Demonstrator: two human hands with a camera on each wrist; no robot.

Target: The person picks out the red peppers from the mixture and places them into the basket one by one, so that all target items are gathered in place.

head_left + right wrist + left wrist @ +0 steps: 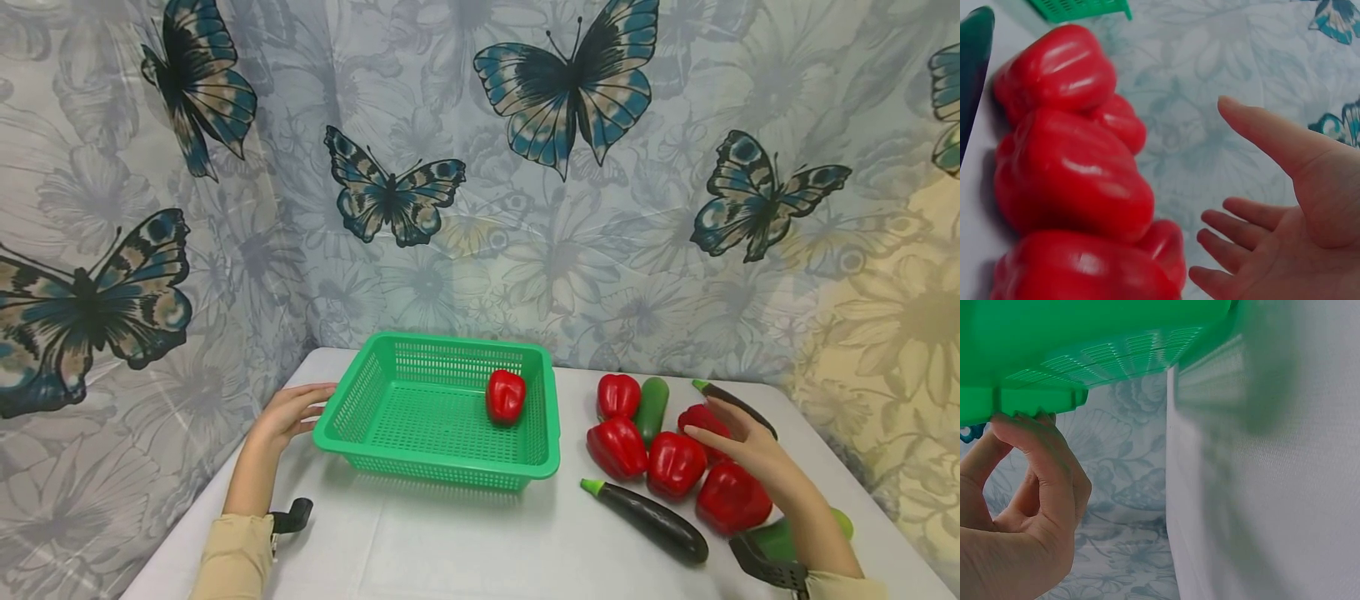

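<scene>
A green plastic basket stands on the white table with one red bell pepper inside, near its right wall. At the basket's left rim is my left hand; in the left wrist view the fingertips touch the rim's outer edge, the fingers lightly bent. My right hand hovers over a group of red bell peppers, its thumb spread from the fingers and nothing held. In the right wrist view the palm faces the peppers with a gap between. One pepper is partly covered by this hand.
Among the peppers lies a green cucumber-like vegetable. A dark eggplant lies in front, another eggplant behind the right hand. Under the right wrist, a green vegetable is partly hidden. A butterfly-patterned cloth hangs behind the table.
</scene>
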